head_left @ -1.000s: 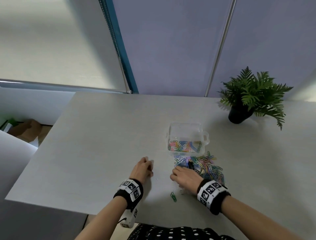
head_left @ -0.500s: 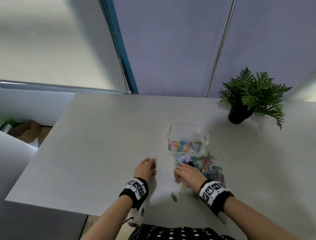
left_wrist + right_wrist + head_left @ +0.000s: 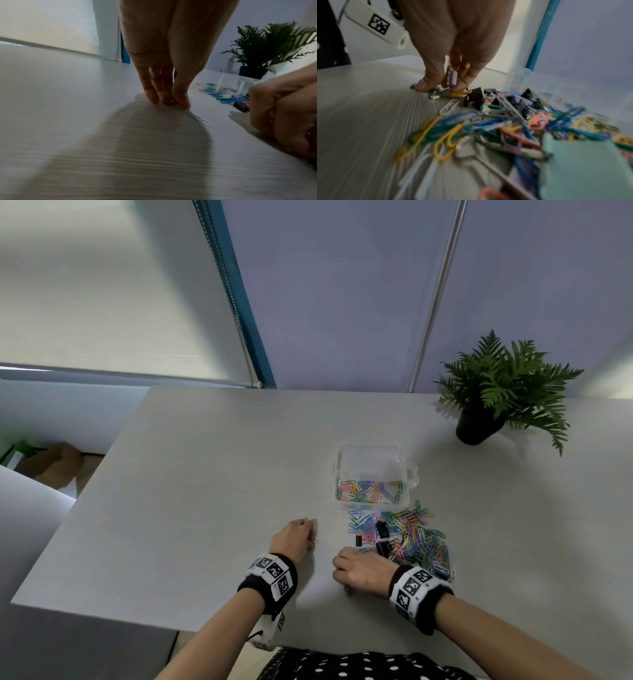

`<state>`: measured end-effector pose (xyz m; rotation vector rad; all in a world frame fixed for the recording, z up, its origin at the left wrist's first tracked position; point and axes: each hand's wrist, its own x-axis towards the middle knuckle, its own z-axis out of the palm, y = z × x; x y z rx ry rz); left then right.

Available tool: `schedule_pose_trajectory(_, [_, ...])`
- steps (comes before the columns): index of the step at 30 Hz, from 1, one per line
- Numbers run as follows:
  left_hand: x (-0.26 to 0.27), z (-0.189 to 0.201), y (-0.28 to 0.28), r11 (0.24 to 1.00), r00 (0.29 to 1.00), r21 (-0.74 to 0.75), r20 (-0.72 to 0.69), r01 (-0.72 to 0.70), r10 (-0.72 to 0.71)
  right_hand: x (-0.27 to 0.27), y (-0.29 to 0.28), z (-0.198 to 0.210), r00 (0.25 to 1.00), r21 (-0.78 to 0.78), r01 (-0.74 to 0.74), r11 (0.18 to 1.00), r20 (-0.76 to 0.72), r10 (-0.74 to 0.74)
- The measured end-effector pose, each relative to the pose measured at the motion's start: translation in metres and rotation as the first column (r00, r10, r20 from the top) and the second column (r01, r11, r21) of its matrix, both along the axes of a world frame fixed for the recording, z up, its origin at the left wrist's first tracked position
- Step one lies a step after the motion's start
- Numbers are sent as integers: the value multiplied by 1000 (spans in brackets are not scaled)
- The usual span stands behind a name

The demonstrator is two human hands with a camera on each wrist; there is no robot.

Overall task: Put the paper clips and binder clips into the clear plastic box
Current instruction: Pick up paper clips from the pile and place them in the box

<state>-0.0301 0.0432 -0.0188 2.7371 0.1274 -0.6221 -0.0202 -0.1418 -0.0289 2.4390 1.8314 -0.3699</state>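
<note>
- Head view looks steeply down from above onto the table (image 3: 205, 491).
- Both wrist views sit low, just over the tabletop, facing forward along the fingers.
- All three share the clip pile (image 3: 407, 537) (image 3: 229, 99) (image 3: 505, 128).

Both hands (image 3: 294, 539) (image 3: 359, 571) down, fingertips pinching

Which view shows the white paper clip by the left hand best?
Left wrist: the white paper clip lies flat on the table in clear outline, one end at the left hand's fingertips. Head view shows only a tiny glint beside that hand. Right wrist view doesn't show it.
</note>
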Motion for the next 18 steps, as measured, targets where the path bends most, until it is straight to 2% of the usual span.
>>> schedule_pose_trajectory(1, [0,2,0,1000,1000,-14,-19,-13,13,2,-3,-3,999,13,19,1000,-38,-18])
schedule_pose_trajectory(3, [2,7,-1,998,999,-60,-18,-33,32,4,-6,-4,954,37,124,992,-277,-110])
schedule_pose_trajectory(5, [7,14,-5,979,996,-192,30,-73,80,6,-11,1,827,58,327,943,-502,-255])
schedule_pose_trajectory(7, [16,25,-14,914,987,-388,53,-118,150,12,-16,12,632,99,576,812,-684,-365])
schedule_pose_trajectory(9, [32,36,-25,852,976,-503,68,-147,208,24,-19,27,433,107,786,609,-798,-419])
schedule_pose_trajectory(10, [43,41,-31,832,970,-534,83,-149,227,32,-21,34,373,113,851,513,-817,-440])
schedule_pose_trajectory(12, [64,46,-41,819,961,-557,123,-141,249,51,-24,45,319,142,917,372,-822,-471])
schedule_pose_trajectory(14, [83,49,-49,835,961,-535,143,-126,236,73,-26,51,283,162,947,277,-830,-480])
schedule_pose_trajectory(16, [95,50,-55,869,972,-486,141,-97,187,90,-25,52,259,158,960,232,-816,-517])
schedule_pose_trajectory(18, [95,51,-55,908,978,-418,172,-38,120,101,-22,51,262,135,957,255,-778,-571])
